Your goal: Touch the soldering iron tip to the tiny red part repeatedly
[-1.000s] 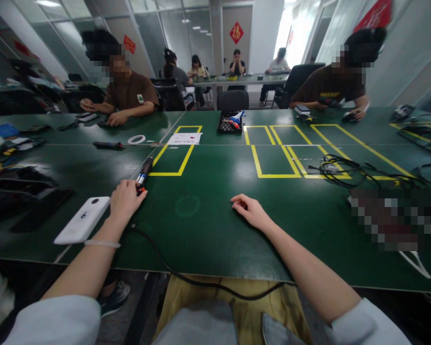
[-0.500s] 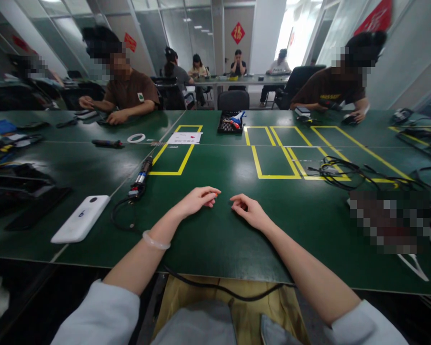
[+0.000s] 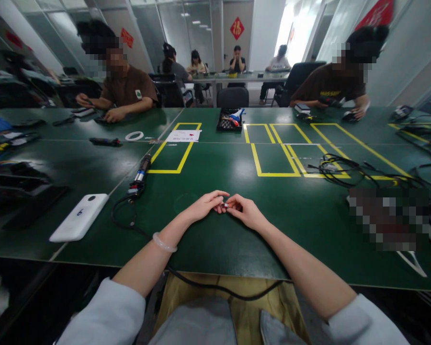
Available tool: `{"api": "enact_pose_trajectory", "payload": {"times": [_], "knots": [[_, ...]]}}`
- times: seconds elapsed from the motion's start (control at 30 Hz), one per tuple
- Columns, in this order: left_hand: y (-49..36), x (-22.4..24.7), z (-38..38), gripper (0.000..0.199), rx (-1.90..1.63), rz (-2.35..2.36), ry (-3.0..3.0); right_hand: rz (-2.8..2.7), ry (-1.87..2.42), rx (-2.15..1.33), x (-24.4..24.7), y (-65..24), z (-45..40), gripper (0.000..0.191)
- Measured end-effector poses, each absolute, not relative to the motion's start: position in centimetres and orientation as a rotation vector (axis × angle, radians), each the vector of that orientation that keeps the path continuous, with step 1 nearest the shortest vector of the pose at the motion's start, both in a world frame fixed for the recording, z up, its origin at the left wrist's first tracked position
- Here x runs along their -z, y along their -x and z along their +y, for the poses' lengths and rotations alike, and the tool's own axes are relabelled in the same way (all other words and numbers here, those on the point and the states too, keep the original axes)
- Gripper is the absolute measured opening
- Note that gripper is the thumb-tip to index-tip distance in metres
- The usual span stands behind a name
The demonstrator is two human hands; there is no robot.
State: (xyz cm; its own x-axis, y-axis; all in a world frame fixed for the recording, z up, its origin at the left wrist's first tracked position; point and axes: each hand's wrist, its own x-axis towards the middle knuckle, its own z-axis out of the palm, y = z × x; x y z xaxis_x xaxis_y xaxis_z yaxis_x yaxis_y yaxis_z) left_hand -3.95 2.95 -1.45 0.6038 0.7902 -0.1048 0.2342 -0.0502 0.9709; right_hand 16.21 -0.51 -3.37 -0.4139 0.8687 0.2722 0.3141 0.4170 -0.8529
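My left hand [image 3: 209, 205] and my right hand [image 3: 247, 212] meet above the green table [image 3: 208, 249], near its front edge. Between their fingertips is a tiny red and whitish item [image 3: 225, 205], too small to name. The left fingers are closed around one side of it. My right thumb and fingers pinch at its other side. Past the hands, a black tray [image 3: 230, 124] holds a blue and red tool.
A white device [image 3: 79, 217] lies at the left, beside a cylindrical tool [image 3: 140, 176] with a black cable. Yellow tape rectangles [image 3: 278, 174] mark the table. Coiled black cables [image 3: 335, 166] lie at the right. Two people sit across the table.
My two hands have come together; the left moved right, and the right moved slightly down. The fingertips of my right hand now touch the small item.
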Motion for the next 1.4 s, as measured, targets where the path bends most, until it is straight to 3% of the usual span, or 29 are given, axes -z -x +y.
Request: {"api": "enact_pose_trajectory", "payload": {"times": [0.47, 0.7, 0.8, 0.93, 1.03, 1.13, 1.23, 1.3, 1.4], "knots": [[3.7, 1.6, 2.4, 0.033, -0.648, 0.851, -1.680, -1.816, 1.022, -0.998, 3.7, -16.3, -0.3, 0.023], [3.8, 2.0, 2.6, 0.030, -0.617, 0.868, -1.721, -1.787, 1.041, -1.030, 3.8, -16.5, -0.1, 0.018], [4.2, 1.9, 2.8, 0.040, -0.609, 0.863, -1.704, -1.795, 1.058, -1.018, 3.8, -16.5, 0.0, 0.015], [6.9, 0.8, 3.6, 0.071, -0.540, 0.878, -1.715, -1.783, 1.077, -1.028, 3.8, -16.6, 0.2, 0.015], [11.4, -0.3, 4.7, 0.072, -0.582, 1.187, -1.944, -1.785, 1.092, -1.022, 3.8, -16.5, 0.2, 0.015], [17.5, -0.9, 6.0, 0.071, -0.634, 1.859, -2.232, -1.789, 1.106, -1.014, 3.7, -16.5, 0.1, 0.014], [23.4, -1.0, 7.1, 0.083, -0.351, 2.411, -2.123, -1.793, 1.111, -1.010, 3.8, -16.5, 0.1, 0.015], [26.4, -0.8, 7.5, 0.081, -0.156, 2.483, -2.009, -1.796, 1.113, -1.011, 3.8, -16.5, 0.2, 0.015], [28.5, -0.3, 7.8, 0.061, -0.073, 2.418, -1.977, -1.795, 1.109, -1.011, 3.7, -16.4, 0.2, 0.014]]}}
